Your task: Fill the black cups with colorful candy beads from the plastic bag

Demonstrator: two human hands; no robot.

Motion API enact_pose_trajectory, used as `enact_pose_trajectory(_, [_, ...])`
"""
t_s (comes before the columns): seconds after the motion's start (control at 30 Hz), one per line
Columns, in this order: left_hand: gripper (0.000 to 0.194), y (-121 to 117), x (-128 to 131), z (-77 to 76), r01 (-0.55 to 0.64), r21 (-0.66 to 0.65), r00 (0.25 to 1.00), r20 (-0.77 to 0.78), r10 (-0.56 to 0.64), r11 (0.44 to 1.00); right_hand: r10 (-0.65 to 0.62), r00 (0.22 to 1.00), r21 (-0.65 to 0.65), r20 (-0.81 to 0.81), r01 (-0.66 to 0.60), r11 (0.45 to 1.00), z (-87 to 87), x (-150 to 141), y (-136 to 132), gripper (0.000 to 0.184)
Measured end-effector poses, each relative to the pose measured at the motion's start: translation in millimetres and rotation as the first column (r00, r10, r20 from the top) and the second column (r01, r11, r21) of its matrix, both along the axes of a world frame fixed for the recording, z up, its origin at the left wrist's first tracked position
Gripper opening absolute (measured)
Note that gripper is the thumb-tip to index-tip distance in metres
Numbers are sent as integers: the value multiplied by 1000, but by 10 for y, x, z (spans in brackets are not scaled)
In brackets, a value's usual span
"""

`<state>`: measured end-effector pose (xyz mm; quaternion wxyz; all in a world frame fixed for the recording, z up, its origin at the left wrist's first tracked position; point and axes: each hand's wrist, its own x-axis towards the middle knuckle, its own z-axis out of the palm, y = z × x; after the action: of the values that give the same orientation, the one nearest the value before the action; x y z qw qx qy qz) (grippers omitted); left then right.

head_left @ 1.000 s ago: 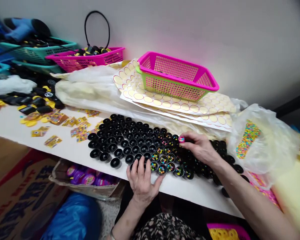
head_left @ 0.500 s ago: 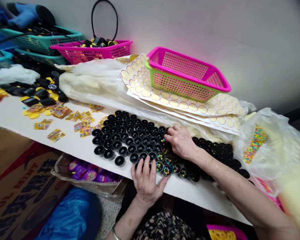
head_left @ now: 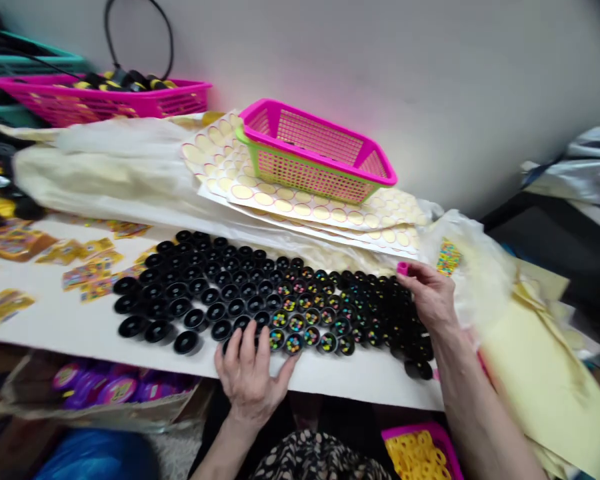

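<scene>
Many small round black cups (head_left: 195, 319) stand in a packed group on the white table. Those in the middle hold coloured beads (head_left: 296, 323), while the cups on the left look bare inside. My left hand (head_left: 253, 370) lies at the group's front edge, fingers stretched over the nearest black cups and thumb apart. To the right, my right hand (head_left: 433, 293) is raised, pinching a small pink cup (head_left: 403, 268) between thumb and fingers. Just beyond it lies a clear plastic bag (head_left: 473, 257) with more coloured beads (head_left: 449, 257) inside.
Stacked pink and green baskets (head_left: 320, 150) sit on sticker sheets (head_left: 300, 207) at the back. Another pink basket (head_left: 180, 100) holds black and yellow parts. Small yellow packets (head_left: 93, 267) lie at left. Below the edge are a box of purple items (head_left: 115, 390) and a tub of yellow rings (head_left: 417, 457).
My right hand has moved right, from above the bead-filled cups to beside the plastic bag. My left hand stays at the front cups. The view has swung to the right.
</scene>
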<state>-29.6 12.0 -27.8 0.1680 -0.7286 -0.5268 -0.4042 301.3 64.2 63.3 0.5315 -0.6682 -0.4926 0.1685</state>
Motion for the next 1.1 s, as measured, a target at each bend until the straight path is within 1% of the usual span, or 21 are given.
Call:
enact_pose_trajectory(0.03, [77,17,-1,-14,2,8,1000,4,-2,1000,-132,989,-3,68,133,991,-45,239,-55,29])
enact_pose_trajectory(0.07, [77,34,1,-26,7,14,1000,9,-7,1000,-232,956,-35,180,242,970,-81,460,-99,28])
enact_pose_trajectory(0.1, [78,50,4,-35,10,18,1000,15,-10,1000,-285,902,-95,323,331,939,-107,654,-131,26])
enact_pose_trajectory(0.13, [78,64,8,-40,13,22,1000,19,-14,1000,-283,833,-174,475,404,898,-122,811,-150,25])
enact_pose_trajectory(0.17, [79,74,13,-42,15,27,1000,22,-16,1000,-230,759,-257,609,464,848,-130,929,-156,24])
enact_pose_trajectory(0.2, [79,81,17,-40,16,36,1000,23,-17,999,-153,692,-330,706,512,793,-131,1009,-150,25])
enact_pose_trajectory(0.23, [80,86,22,-36,14,42,1000,20,-14,999,-82,642,-381,762,548,744,-130,1056,-133,26])
enact_pose_trajectory(0.27, [81,88,25,-29,9,49,1000,16,-9,999,-43,616,-410,787,574,709,-129,1078,-108,28])
enact_pose_trajectory(0.3, [81,89,28,-23,3,55,1000,10,-4,999,-34,623,-430,781,577,695,-131,1083,-79,29])
enact_pose_trajectory(0.33, [82,89,29,-16,-1,60,1000,2,1,998,-42,658,-448,752,556,700,-135,1080,-46,28])
enact_pose_trajectory(0.37, [82,89,29,-11,-6,66,1000,-4,6,998,-51,710,-468,702,514,719,-144,1075,-14,26])
enact_pose_trajectory(0.43, [83,91,28,-4,-11,70,1000,-12,12,997,-38,819,-502,573,387,773,-167,1079,43,21])
enact_pose_trajectory(0.47, [82,93,27,-2,-11,70,1000,-12,12,998,-15,859,-512,511,319,797,-178,1091,63,19])
enact_pose_trajectory(0.53, [81,97,28,-1,-8,65,1000,-12,9,998,26,910,-511,414,209,834,-196,1129,78,13])
enact_pose_trajectory(0.6, [81,103,31,0,-7,67,1000,-13,8,998,31,952,-475,303,123,871,-203,1168,59,6])
enact_pose_trajectory(0.63, [81,105,33,-1,-9,72,1000,-15,10,997,22,969,-445,245,93,891,-206,1181,37,8])
enact_pose_trajectory(0.7, [82,109,35,-7,-12,79,1000,-17,14,997,-14,990,-370,138,65,927,-212,1194,-19,18])
enact_pose_trajectory(0.8, [84,117,35,-27,-7,78,1000,-16,8,997,-69,998,-246,-12,64,967,-224,1188,-111,31])
enact_pose_trajectory(0.93, [84,122,33,-34,-2,61,1000,3,2,998,-101,968,-95,-230,81,992,-160,1125,-230,32])
enact_pose_trajectory(1.03, [80,82,33,21,2,55,1000,6,-3,998,-77,945,2,-318,82,997,-11,913,-317,28])
enact_pose_trajectory(1.1, [78,35,36,68,0,30,1000,-5,1,1000,-21,946,31,-325,33,999,106,657,-342,27])
